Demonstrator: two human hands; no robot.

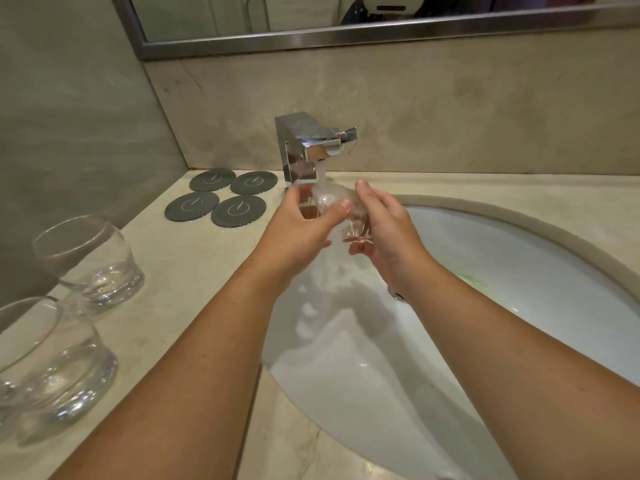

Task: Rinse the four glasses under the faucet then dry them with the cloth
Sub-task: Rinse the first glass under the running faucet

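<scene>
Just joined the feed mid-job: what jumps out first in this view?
The left hand and right hand hold a glass under the running faucet, above the white sink. At the left, two more glasses stand upright on the counter, and four dark coasters lie farther back, beside the faucet.

The faucet (313,147) is of polished metal, a bright chrome that reflects like a mirror. The glass under the water (329,202) is clear and wet. The far glass (93,261) and the near glass (52,362) are of the same clear, smooth glass, with thick shiny bases. The tabletop (194,265) looks like beige stone, smooth, with a soft shine and faint veins. The four coasters (238,210) are dark grey and matt. The sink (502,265) is white and glossy, like ceramic. The wall (450,98) seems stone too, but duller. The mirror frame (311,38) is brushed metal.
</scene>
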